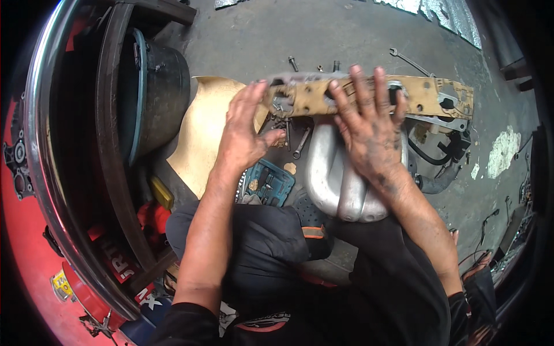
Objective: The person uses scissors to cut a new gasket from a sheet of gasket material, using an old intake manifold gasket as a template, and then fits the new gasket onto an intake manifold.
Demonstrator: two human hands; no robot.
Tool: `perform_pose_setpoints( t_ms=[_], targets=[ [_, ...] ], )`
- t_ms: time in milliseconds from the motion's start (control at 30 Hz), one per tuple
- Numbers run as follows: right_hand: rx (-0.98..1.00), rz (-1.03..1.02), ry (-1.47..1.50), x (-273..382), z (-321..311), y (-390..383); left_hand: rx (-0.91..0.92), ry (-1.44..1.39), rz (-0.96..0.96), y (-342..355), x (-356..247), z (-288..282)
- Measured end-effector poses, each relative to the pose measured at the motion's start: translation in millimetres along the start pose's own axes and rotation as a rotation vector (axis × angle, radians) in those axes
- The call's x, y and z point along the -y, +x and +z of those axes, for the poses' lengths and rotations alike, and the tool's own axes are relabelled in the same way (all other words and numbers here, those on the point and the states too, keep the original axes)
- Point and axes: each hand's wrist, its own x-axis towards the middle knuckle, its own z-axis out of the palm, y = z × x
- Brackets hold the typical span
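Observation:
A long tan strip of gasket paper, with cut-outs and dark smudges, lies along the flange of a silver metal manifold with curved pipes. My right hand rests on the strip's middle, fingers spread, palm over the pipes. At the strip's left end is my left hand, its fingertips at the edge and its thumb held apart. Part of the metal flange shows below the strip's right end. The fingers and palm of my right hand hide some of the paper and pipes.
Left of the strip lies a larger tan paper sheet, beside a black drum. A blue tool case and a wrench sit near my left hand. Beyond the strip lie a bolt and another wrench. Black hose lies right.

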Motion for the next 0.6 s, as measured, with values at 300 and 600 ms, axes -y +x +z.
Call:
perform_pose_setpoints(
  t_ms=[300,600],
  targets=[
    [-0.136,0.300,0.167,-50.9,-7.1,-28.7,0.113,0.354,0.415,89.2,-78.6,-7.4],
    [-0.135,0.235,0.239,-46.4,-10.5,-34.2,0.518,0.777,0.603,115.7,-107.0,-21.7]
  ],
)
